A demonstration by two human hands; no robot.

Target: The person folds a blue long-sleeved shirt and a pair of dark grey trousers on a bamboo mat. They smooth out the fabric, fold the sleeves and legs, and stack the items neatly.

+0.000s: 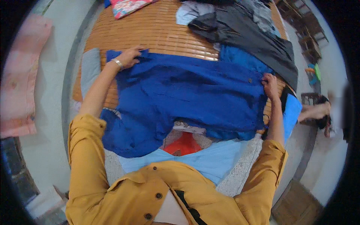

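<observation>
A dark blue garment [180, 82] is spread across the front of a slatted bamboo surface and droops over its near edge toward my lap. Whether it is a shirt or trousers cannot be made out. A small round button shows near its right end. My left hand [129, 58], with a bracelet at the wrist, is closed on the cloth at its far left corner. At the opposite end my right hand [270, 85] pinches the right edge, fingers bent around the fabric. The cloth between my hands lies nearly flat, with some wrinkles.
Dark grey clothing [247, 37] lies heaped at the far right of the bamboo surface [150, 26]. A floral cloth [129, 6] is at the back, and a folded grey cloth [90, 69] sits left. Below shows something red [183, 144]. Another person's leg [313, 112] appears at right.
</observation>
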